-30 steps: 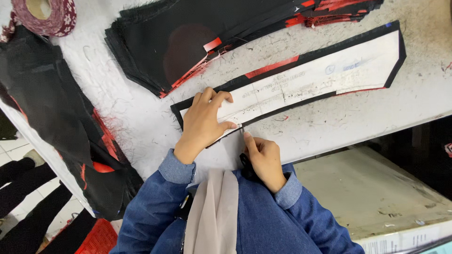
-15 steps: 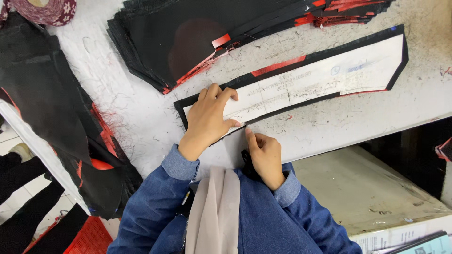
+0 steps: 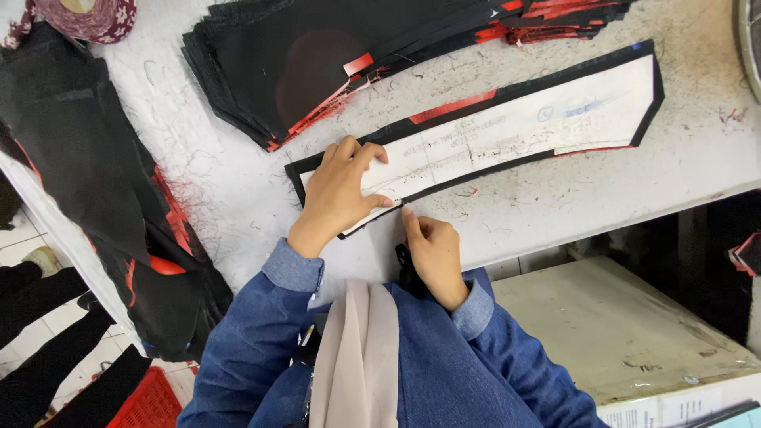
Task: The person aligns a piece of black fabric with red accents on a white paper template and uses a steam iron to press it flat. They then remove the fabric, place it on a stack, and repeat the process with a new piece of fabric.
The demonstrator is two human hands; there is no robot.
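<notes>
Paper pattern (image 3: 507,131) lies flat on black fabric piece (image 3: 476,170), running from table centre toward 2 o'clock. Left hand (image 3: 337,190) presses it, fingers spread. Right hand (image 3: 432,250), at its 5 o'clock, pinches the edge. Both layers appear light, limp; hold flat near edges.

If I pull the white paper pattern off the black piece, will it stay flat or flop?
The white paper pattern lies dead flat, long and narrow, so it probably droops if lifted by one end. It looks light; the left hand presses it down, so it may slide easily on the black fabric piece.
</notes>
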